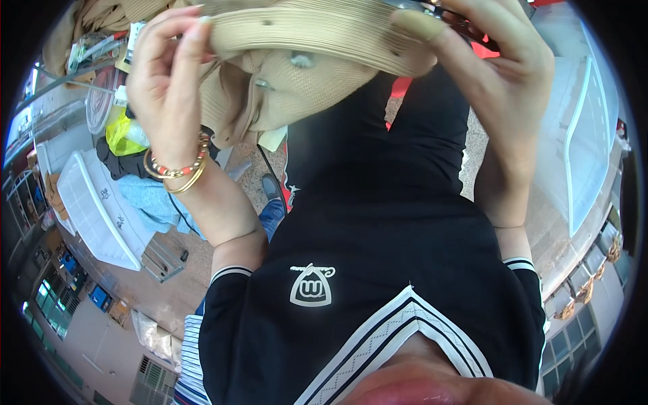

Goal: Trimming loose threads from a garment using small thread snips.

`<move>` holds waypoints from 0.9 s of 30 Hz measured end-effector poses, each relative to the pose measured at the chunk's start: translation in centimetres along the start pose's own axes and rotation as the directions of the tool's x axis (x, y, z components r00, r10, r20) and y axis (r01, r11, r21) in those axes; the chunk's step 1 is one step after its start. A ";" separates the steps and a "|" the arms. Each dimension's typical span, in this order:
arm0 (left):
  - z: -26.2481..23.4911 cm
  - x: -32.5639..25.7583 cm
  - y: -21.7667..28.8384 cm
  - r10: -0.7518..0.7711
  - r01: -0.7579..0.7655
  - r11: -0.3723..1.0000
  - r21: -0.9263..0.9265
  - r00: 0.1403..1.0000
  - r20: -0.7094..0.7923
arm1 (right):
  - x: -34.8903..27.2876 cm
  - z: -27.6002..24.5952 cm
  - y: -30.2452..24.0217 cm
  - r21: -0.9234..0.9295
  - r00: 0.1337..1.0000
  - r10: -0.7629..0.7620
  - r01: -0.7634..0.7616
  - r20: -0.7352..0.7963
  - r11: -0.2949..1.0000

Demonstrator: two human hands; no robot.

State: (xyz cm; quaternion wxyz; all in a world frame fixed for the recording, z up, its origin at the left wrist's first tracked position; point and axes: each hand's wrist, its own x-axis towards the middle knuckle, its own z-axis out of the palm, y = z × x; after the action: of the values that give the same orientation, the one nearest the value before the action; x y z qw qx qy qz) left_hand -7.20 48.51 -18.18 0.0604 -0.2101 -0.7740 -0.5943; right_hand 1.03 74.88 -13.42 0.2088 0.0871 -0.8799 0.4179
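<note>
A beige knitted garment is stretched between my hands at the top of the view, its ribbed band uppermost. My left hand pinches the left end of that band between thumb and fingers. On the other side, my right hand is closed round a small dark metal tool, whose kind is partly hidden by the fingers and the top edge. A beige cover sits on the right thumb, which lies against the band's right end. A whitish tuft shows on the knit below the band.
More beige knitwear is heaped at the far left. Below it are a yellow plastic bag, a blue cloth and a white plastic bin. A translucent bin stands at right. Another person's shoe shows near my left forearm.
</note>
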 end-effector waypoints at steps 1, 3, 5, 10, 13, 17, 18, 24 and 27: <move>-0.6 0.4 -0.6 0.068 -0.067 0.997 0.048 0.997 -0.029 | 0.1 -0.6 -1.6 0.030 0.986 0.159 -0.160 0.040 0.987; -1.4 0.8 -1.4 0.085 -0.061 0.984 0.170 0.987 -0.137 | -0.4 -0.9 -1.4 0.038 0.979 0.203 -0.204 0.027 0.978; -1.9 0.6 -1.8 0.050 -0.021 0.984 0.174 0.986 -0.162 | -0.6 -1.1 -1.3 0.054 0.970 0.244 -0.245 0.020 0.968; 0.5 -0.2 -2.2 0.050 0.020 0.899 0.437 0.988 -0.147 | -0.9 -1.0 -0.9 0.032 0.976 0.199 -0.203 0.093 0.979; 2.2 -1.2 0.0 0.142 -0.071 0.952 0.298 0.964 -0.223 | -0.6 -0.6 -0.6 0.036 0.975 0.169 -0.176 0.145 0.984; 4.8 -1.9 3.0 0.310 -0.247 0.911 0.331 0.939 -0.152 | -0.3 -1.6 -1.2 0.031 0.957 0.168 -0.181 0.238 0.983; 5.4 -2.1 3.3 0.279 -0.235 0.925 0.298 0.954 -0.114 | -0.4 -1.6 -1.2 -0.006 0.958 0.159 -0.163 0.240 0.987; 6.4 -3.0 2.3 0.155 -0.155 0.961 0.227 0.988 0.022 | -0.2 -1.1 -1.4 -0.070 0.957 0.153 -0.140 0.247 0.988; 6.2 -3.2 2.2 0.119 -0.122 0.976 0.179 0.992 0.032 | -0.3 -1.1 -1.8 -0.088 0.952 0.172 -0.154 0.253 0.984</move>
State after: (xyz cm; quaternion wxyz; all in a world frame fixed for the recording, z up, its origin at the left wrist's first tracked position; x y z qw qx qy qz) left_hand -2.41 54.04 -19.10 0.1068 -0.2567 -0.8110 -0.5147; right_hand 2.18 74.58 -11.67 0.0596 0.0611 -0.9174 0.3887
